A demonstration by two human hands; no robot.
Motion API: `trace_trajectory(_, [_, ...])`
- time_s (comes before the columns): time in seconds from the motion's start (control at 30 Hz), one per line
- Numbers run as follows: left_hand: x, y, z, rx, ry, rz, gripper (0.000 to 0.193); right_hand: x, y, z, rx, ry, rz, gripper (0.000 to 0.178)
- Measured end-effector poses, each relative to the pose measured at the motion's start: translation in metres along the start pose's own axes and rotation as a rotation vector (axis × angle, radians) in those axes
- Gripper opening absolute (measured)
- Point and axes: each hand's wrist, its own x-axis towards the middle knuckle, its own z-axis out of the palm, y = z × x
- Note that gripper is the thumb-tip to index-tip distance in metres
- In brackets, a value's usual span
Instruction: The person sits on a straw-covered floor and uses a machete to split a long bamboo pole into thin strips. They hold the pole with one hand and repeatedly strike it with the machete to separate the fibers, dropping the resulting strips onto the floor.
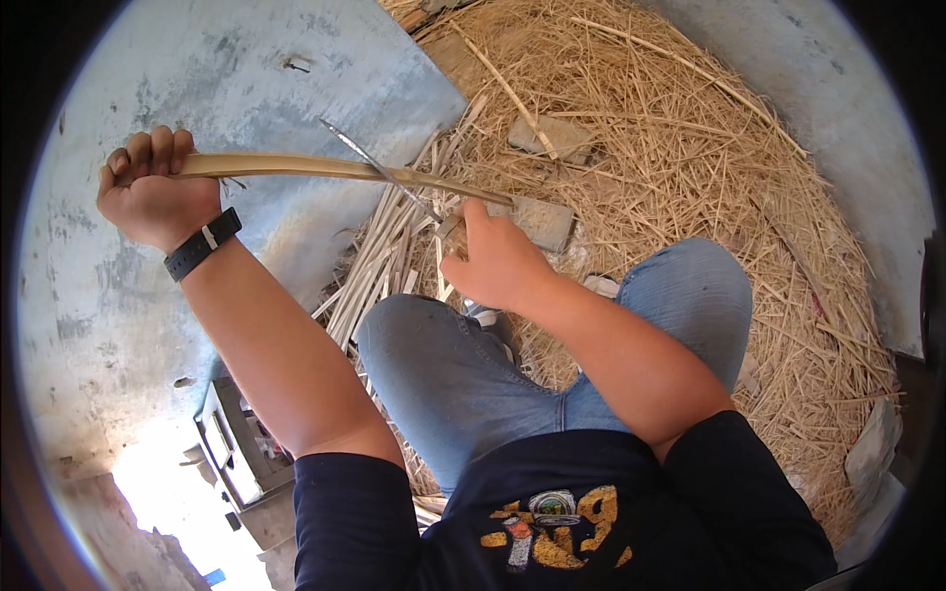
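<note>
Nearest the camera, the person sat in a dark printed shirt and blue jeans (463, 384), knees apart. To the lower left stood a small open grey crate (236, 448) on the concrete floor (108, 325); a few small items lay in it, too blurred to tell apart.

The left hand (153, 192), with a black wristband (202, 243) on the wrist, was raised and closed in a fist around one end of a long pale bamboo strip (325, 167). The strip ran level from that fist across to the right hand (498, 261). The right hand was clenched on the handle of a knife (379, 169), thumb pointing up beside the strip's far end. The thin metal blade rose slanting to the upper left and crossed the strip about midway between the two hands; whether it was cutting into the strip could not be told.

Just beyond the knees lay a bundle of split bamboo slats (384, 266), side by side on the ground. Behind the right hand sat a flat grey stone block (542, 222), and farther off another (557, 136). Around and past them spread a wide heap of straw-coloured shavings (690, 167), reaching to the pale wall at the far right.
</note>
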Motion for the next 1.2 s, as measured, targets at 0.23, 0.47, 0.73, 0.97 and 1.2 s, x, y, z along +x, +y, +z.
trace_trajectory(0.23, [0.005, 0.002, -0.004, 0.018, -0.018, -0.068, 0.014, 0.003, 0.012, -0.005, 0.193, 0.003, -0.146, 0.051])
trace_trajectory(0.47, [0.002, 0.001, -0.005, 0.046, 0.034, -0.040, 0.014, -0.004, 0.000, -0.005, 0.085, 0.026, -0.116, 0.055])
trace_trajectory(0.73, [0.004, -0.002, 0.004, 0.077, 0.124, -0.026, 0.016, 0.012, 0.024, 0.027, 0.089, 0.026, -0.008, 0.039])
trace_trajectory(0.97, [0.000, 0.002, -0.001, 0.036, 0.055, -0.043, 0.015, -0.015, -0.012, 0.011, 0.134, 0.033, -0.236, 0.035])
trace_trajectory(1.2, [0.005, 0.000, 0.000, 0.058, 0.151, -0.064, 0.018, 0.010, 0.034, 0.048, 0.030, 0.087, -0.044, 0.036])
